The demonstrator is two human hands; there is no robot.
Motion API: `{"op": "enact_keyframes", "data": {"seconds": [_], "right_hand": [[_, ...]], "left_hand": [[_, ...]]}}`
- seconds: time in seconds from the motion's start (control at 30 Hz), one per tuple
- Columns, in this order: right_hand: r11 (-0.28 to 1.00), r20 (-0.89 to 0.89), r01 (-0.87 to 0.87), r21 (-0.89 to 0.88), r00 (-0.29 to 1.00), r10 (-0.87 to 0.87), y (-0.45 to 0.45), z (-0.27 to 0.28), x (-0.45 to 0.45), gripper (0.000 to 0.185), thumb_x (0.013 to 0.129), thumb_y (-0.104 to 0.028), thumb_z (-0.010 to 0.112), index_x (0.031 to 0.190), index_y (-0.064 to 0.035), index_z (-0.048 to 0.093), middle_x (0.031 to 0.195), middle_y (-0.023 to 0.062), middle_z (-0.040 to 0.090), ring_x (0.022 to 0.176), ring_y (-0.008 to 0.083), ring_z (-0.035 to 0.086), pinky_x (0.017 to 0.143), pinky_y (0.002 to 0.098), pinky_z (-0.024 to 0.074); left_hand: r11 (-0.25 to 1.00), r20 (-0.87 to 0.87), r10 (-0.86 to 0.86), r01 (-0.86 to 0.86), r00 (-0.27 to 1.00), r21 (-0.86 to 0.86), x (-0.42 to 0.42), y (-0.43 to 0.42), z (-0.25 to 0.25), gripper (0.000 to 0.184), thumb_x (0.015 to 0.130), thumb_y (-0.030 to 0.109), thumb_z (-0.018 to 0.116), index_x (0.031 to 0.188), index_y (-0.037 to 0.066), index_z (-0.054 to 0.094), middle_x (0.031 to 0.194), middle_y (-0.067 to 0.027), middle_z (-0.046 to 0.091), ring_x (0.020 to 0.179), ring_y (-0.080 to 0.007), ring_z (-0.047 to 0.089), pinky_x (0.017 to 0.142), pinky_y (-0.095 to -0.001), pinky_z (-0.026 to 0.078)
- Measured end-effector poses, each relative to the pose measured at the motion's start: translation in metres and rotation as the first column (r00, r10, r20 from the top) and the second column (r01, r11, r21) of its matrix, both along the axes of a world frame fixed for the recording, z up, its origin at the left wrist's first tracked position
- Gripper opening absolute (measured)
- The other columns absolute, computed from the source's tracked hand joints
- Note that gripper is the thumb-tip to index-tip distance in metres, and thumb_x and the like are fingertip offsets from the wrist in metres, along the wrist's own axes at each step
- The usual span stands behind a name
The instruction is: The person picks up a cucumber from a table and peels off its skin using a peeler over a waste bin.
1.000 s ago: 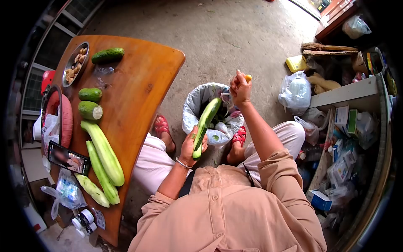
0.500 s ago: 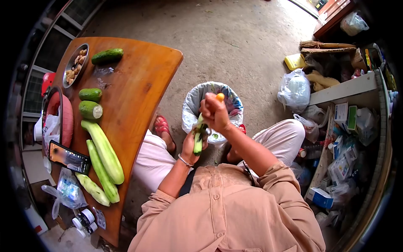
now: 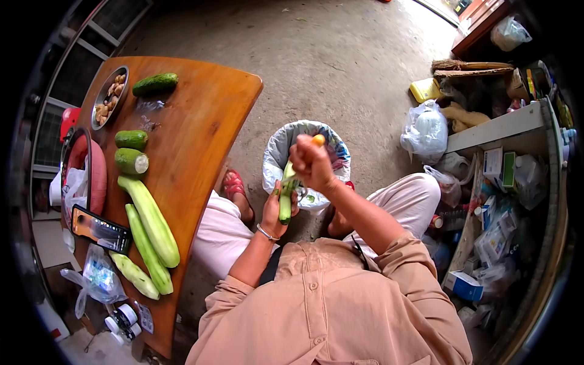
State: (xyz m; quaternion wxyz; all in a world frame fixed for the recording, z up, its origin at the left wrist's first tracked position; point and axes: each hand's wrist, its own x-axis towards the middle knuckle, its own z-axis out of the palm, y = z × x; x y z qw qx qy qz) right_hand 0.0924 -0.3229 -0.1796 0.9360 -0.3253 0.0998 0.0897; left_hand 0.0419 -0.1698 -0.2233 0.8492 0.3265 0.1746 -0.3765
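Observation:
My left hand (image 3: pixel 275 214) is wrapped round the lower part of a green cucumber-like vegetable (image 3: pixel 285 205), tilted up over the near rim of a lined bin (image 3: pixel 272 159). Pale peeled flesh shows along the vegetable's upper part. My right hand (image 3: pixel 312 165) is closed round a tool with an orange-yellow end (image 3: pixel 318 140), just above and right of the vegetable; the tool's working end is blurred. On the wooden table (image 3: pixel 201 121) lie a long pale peeled vegetable (image 3: pixel 152 222), two thinner peeled ones, a whole green one (image 3: pixel 155 84) and two shorter green pieces.
A metal dish (image 3: pixel 110 97) of brown lumps, a phone (image 3: pixel 100 229), a red basket (image 3: pixel 95 173) and a plastic bag (image 3: pixel 100 277) are at the left. Bags (image 3: pixel 424 129), a yellow container (image 3: pixel 425 90) and a cluttered shelf (image 3: pixel 499 137) stand at the right.
My right hand has come down and left from beyond the bin to the vegetable. More pale flesh now shows on the vegetable, which my left hand still holds.

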Motion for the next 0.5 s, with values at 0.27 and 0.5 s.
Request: {"op": "enact_keyframes", "data": {"seconds": [0.27,0.5], "right_hand": [[0.943,0.158,0.319,-0.092,0.940,-0.302,-0.030,-0.009,0.019,0.033,0.093,-0.026,0.051,0.063,-0.0147,0.041,0.048,-0.0007,0.039,0.036,0.0065,0.029,0.031,0.0225,0.0200],[0.917,0.037,0.399,-0.007,0.917,-0.398,-0.049,-0.006,0.014,0.032,0.094,-0.030,0.048,0.067,-0.0136,0.041,0.050,0.0002,0.040,0.036,0.0064,0.026,0.032,0.0205,0.0228]], "left_hand": [[0.992,0.031,-0.034,0.037,0.999,-0.118,0.000,0.007,-0.001,0.043,0.101,0.046,0.032,0.091,0.007,0.047,0.071,-0.0031,0.044,0.052,-0.0106,0.043,0.045,-0.0224,0.036],[0.986,0.028,-0.029,0.033,0.999,-0.163,0.003,0.005,-0.008,0.043,0.099,0.049,0.035,0.093,0.009,0.049,0.075,-0.0031,0.047,0.061,-0.0119,0.047,0.051,-0.0239,0.038]]}}
